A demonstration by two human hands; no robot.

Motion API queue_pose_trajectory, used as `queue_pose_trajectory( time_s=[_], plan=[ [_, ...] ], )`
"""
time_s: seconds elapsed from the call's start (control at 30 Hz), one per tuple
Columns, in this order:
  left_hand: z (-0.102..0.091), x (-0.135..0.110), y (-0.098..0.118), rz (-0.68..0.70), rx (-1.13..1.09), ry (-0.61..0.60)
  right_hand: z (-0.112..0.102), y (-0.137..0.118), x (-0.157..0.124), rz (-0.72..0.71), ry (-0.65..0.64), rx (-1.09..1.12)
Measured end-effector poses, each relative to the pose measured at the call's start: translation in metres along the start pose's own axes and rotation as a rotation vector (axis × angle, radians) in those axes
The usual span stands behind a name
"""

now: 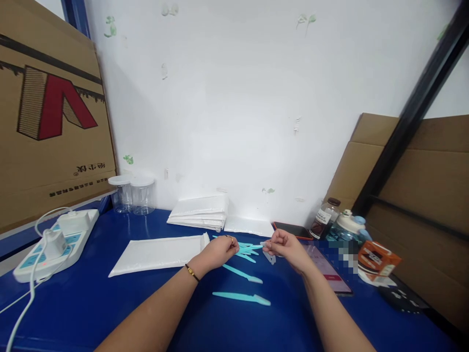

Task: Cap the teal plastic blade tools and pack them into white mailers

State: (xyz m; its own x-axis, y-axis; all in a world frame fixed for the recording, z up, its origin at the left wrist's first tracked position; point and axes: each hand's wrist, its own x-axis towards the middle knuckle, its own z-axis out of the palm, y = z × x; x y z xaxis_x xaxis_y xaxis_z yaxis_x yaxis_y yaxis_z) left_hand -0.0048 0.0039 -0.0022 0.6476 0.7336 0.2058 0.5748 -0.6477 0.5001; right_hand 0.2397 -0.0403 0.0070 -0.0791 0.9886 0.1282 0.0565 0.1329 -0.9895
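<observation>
My left hand (219, 251) is closed around a bunch of teal plastic razor-like sticks (249, 249) that fan out to the right over the blue table (91, 308). My right hand (284, 247) is pinched shut on a small pale piece (269, 256) at the tips of that bunch; I cannot make out what it is. Two more teal sticks lie loose on the table in front of my wrists, one (242, 274) nearer the hands and one (242, 297) closer to me. A white padded envelope (159, 253) lies flat just left of my left hand.
A stack of white envelopes (200, 212) sits against the wall, with two clear jars (132, 194) to its left. A power strip (54, 242) with cable lies far left. A phone (293, 230), bottles (326, 217), an orange box (377, 259) and cardboard stand at right.
</observation>
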Motion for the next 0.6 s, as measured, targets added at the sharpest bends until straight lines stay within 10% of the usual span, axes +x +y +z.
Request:
queue_pose_trajectory(
  time_s=[0.33, 0.6],
  plan=[
    [0.002, -0.004, 0.005, 0.059, -0.026, -0.084, 0.005, 0.006, 0.001, 0.07, -0.222, -0.17],
    [0.01, -0.001, -0.009, 0.075, 0.23, -0.015, -0.043, 0.02, 0.004, -0.108, -0.085, -0.873]
  ],
)
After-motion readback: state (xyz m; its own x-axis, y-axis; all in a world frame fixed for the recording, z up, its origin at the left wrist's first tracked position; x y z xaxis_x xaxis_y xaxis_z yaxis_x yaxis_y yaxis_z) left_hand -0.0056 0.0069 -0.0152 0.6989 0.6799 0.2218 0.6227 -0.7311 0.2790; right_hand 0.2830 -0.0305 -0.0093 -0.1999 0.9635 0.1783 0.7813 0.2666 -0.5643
